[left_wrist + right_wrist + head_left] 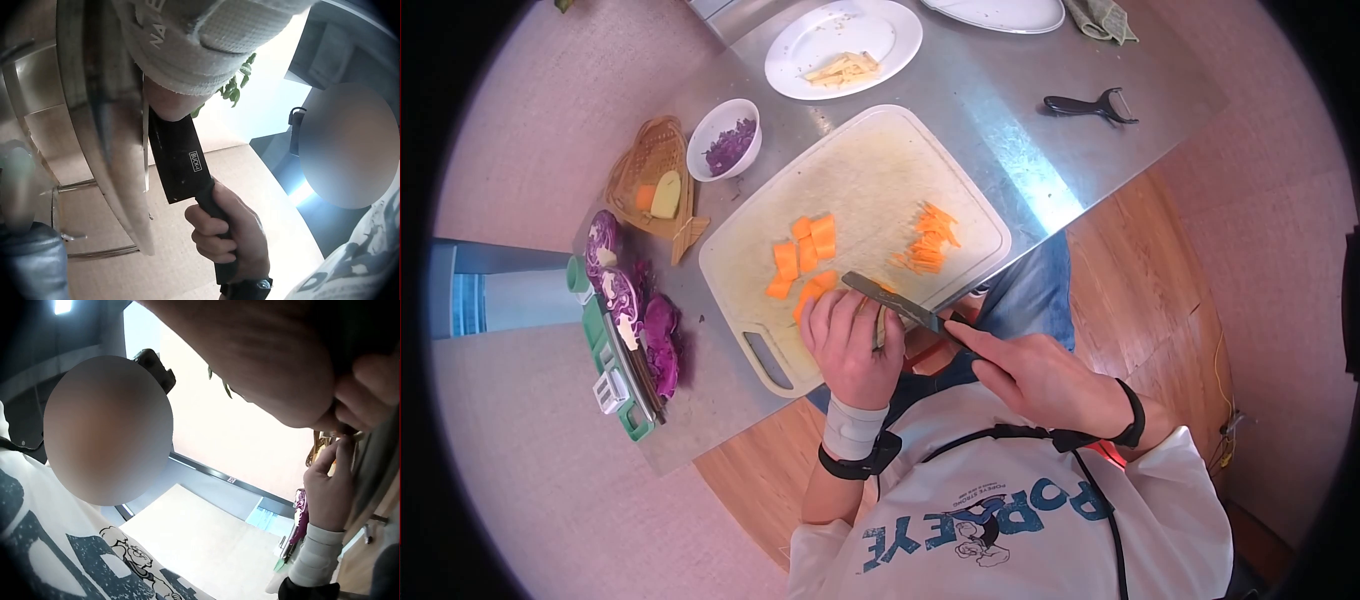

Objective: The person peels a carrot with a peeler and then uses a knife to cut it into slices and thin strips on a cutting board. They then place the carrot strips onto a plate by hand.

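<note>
The right hand [1050, 375] grips the black handle of a dark-bladed knife [895, 303], its index finger lying along the top; the left wrist view shows the fingers of this right hand [231, 231] wrapped round the handle. Beside the blade, the left hand [855, 340] bends its fingers over a carrot piece at the near edge of the cutting board [860, 160]; the piece is mostly hidden. Carrot chunks [807, 250] lie beyond the left fingertips. Thin carrot strips [930, 240] form a pile on the board's right side.
Behind the board are a white bowl of shredded purple cabbage [730, 150], a plate with pale strips [785, 60] and another plate. A basket [662, 150], cabbage pieces [622, 300] and a green slicer [605, 350] stand left. A peeler [1090, 106] lies back right.
</note>
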Demonstrator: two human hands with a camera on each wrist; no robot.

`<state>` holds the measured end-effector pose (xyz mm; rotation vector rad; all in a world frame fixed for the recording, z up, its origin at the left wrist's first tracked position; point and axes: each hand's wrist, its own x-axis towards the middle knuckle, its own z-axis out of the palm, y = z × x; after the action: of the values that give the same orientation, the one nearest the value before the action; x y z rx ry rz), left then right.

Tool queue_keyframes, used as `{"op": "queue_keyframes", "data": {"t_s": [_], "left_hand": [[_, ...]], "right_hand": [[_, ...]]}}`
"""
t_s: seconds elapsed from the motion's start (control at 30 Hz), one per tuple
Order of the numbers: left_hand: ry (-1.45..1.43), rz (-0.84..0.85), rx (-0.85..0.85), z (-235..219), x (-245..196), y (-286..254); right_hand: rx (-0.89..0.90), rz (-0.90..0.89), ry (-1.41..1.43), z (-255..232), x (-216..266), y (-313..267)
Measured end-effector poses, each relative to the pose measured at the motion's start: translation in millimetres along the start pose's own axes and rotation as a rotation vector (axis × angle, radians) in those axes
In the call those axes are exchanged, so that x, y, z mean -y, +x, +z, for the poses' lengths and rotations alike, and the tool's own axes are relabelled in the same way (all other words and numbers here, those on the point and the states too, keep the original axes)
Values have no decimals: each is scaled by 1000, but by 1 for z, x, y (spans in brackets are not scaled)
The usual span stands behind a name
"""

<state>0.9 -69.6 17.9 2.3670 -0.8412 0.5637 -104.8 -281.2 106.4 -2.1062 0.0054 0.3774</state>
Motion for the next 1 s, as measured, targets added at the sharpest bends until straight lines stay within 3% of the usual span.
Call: {"op": "queue_keyframes", "data": {"t_s": [0.3, 0.37, 0.57, 1.0], "left_hand": [[5, -23, -46, 2, 1, -2], [-50, -43, -52, 3, 0, -2], [-79, -51, -60, 3, 2, -3], [-112, -63, -97, 4, 1, -2]], "right_hand": [[27, -20, -23, 1, 10, 4], [-1, 47, -98, 4, 8, 6], [-51, -59, -92, 19, -4, 13], [-51, 88, -168, 6, 8, 15]]}}
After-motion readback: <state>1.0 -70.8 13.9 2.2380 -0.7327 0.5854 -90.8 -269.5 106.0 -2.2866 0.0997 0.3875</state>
